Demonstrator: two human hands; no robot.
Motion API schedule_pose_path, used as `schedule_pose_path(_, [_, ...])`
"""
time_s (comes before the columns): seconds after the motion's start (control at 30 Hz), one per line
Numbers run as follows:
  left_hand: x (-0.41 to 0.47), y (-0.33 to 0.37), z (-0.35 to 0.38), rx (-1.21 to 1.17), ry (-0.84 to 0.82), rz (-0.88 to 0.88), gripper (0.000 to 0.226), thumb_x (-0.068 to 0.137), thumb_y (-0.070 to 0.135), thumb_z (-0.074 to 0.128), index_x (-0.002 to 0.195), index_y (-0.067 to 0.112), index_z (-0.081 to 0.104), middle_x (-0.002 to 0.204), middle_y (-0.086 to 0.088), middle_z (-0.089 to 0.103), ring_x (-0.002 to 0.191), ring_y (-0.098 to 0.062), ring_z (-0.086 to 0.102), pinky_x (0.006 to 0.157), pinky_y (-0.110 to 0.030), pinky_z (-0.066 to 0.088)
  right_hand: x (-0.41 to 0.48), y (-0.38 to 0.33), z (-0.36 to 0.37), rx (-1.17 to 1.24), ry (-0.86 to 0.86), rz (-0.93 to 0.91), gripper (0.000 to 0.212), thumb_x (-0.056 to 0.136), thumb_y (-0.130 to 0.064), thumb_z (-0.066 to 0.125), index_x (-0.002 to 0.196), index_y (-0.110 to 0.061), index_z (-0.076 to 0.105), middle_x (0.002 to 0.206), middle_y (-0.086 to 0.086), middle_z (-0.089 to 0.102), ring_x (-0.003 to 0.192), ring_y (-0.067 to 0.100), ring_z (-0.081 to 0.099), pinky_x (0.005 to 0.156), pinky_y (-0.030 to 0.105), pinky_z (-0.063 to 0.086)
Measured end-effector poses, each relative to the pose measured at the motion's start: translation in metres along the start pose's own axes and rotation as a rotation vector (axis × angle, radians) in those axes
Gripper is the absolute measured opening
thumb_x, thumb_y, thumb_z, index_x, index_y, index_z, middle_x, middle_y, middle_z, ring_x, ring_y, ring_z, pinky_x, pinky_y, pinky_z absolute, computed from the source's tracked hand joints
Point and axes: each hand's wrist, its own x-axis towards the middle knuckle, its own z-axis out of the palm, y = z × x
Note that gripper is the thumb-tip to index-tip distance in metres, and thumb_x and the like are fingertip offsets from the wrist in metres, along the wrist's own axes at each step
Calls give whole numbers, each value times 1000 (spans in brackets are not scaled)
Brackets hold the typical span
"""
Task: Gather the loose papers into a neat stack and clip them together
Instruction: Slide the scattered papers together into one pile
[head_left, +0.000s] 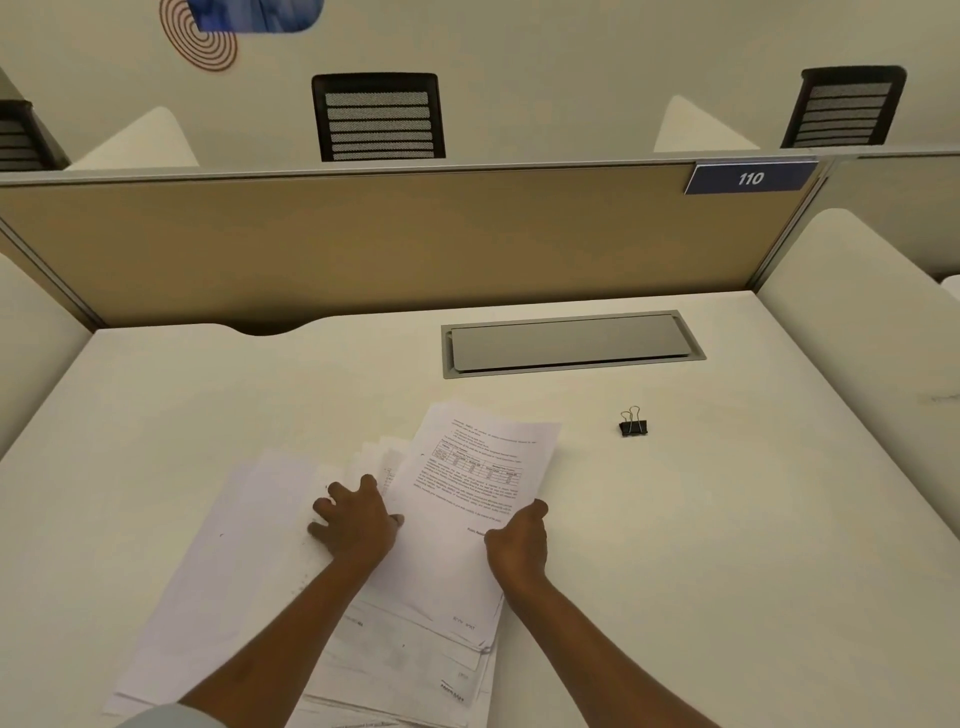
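Note:
Several loose white papers (249, 561) lie fanned out on the white desk (727, 545), reaching down to its near edge. The top sheet (478, 467) carries printed text and a table and lies tilted to the right. My left hand (356, 519) rests flat on the spread papers with its fingers apart, just left of that sheet. My right hand (519, 543) holds the printed sheet at its right edge, thumb on top. A black binder clip (633, 424) with silver handles stands alone on the desk, well to the right of the papers.
A grey cable hatch (571, 343) is set into the desk behind the papers. A tan partition (389, 244) with a "110" sign (750, 178) closes the back. White side dividers flank the desk, and black chairs stand beyond.

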Motion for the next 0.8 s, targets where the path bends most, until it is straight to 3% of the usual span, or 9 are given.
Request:
schedule_pose_path(0.17, [-3,-4,2,69,87,83,57,76,54,68,120,22,50,129,-14,46,118,-36,44,97,-40,43,-2,5,-4,136,18,-42,41,79,9,54,111,-11,38,109,0,59,90,17,58,71,24,51])
schedule_pose_path(0.3, [-2,-4,2,22,45,125,58,79,49,67,123,15,49,122,-14,54,113,-33,50,93,-37,46,-5,8,-6,278,18,-66,46,77,8,58,112,-19,47,101,-5,62,90,12,61,66,17,49])
schedule_pose_path(0.5, [1,-4,-4,-26,-2,106,57,78,41,73,121,15,47,120,-13,52,115,-32,47,94,-42,42,-6,9,0,274,24,-56,40,77,7,58,107,-18,50,99,-4,63,91,16,62,70,23,51])
schedule_pose_path(0.67, [8,-2,-10,-467,-85,-9,78,67,19,85,125,11,33,122,-21,45,105,-41,55,92,-50,46,-5,1,2,262,28,-69,39,76,6,58,103,-21,50,96,-6,62,87,12,62,65,19,50])
schedule_pose_path(0.8, [29,-11,-18,-772,-171,-194,89,60,15,90,124,-1,32,118,-23,52,106,-44,57,82,-46,52,-1,0,3,186,21,-12,31,77,0,56,102,-18,52,104,-2,65,92,18,63,78,35,56])
